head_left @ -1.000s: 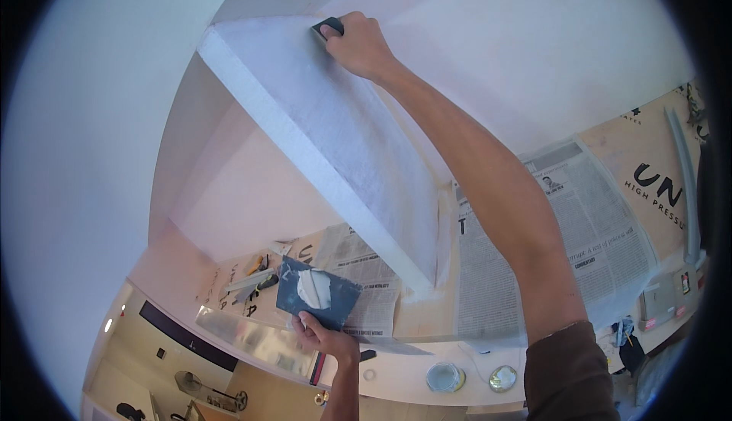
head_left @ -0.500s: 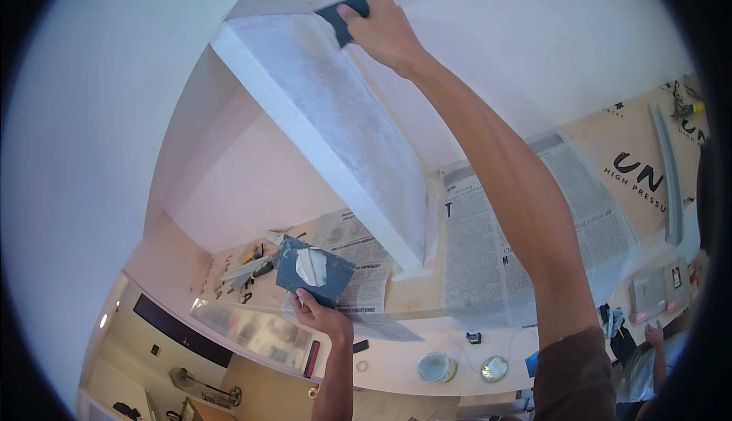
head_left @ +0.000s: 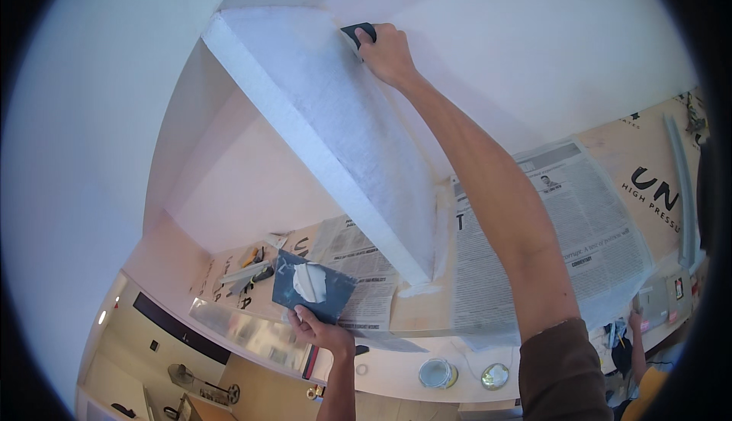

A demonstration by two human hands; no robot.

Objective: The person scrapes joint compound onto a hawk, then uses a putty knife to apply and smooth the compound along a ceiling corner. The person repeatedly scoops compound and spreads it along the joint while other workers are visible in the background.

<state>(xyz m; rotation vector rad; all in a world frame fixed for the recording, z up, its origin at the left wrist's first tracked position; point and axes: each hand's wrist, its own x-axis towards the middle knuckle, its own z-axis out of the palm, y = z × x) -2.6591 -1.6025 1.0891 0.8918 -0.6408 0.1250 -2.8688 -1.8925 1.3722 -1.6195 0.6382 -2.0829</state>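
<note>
My right hand (head_left: pixel 390 53) grips a dark putty scraper (head_left: pixel 358 33), its blade against the white upright panel (head_left: pixel 320 101) near the seam with the wall. Low in front, my left hand (head_left: pixel 320 332) holds the near edge of a dark blue square plate (head_left: pixel 288 287), fingers partly hidden beneath it. A lump of white putty (head_left: pixel 310 282) sits on the plate. The panel's face looks freshly coated and patchy white.
Newspaper sheets (head_left: pixel 526 284) cover the wooden counter either side of the panel's foot. Tools (head_left: pixel 255 268) lie at the left and a grey metal strip (head_left: pixel 679 192) at the right. Below stand an open bucket (head_left: pixel 436 373) and a round tin (head_left: pixel 495 376). Another person's arm (head_left: pixel 637 341) shows at far right.
My right hand and the scraper have moved down and a little to the right along the panel's seam. The left hand with the plate sits slightly lower.
</note>
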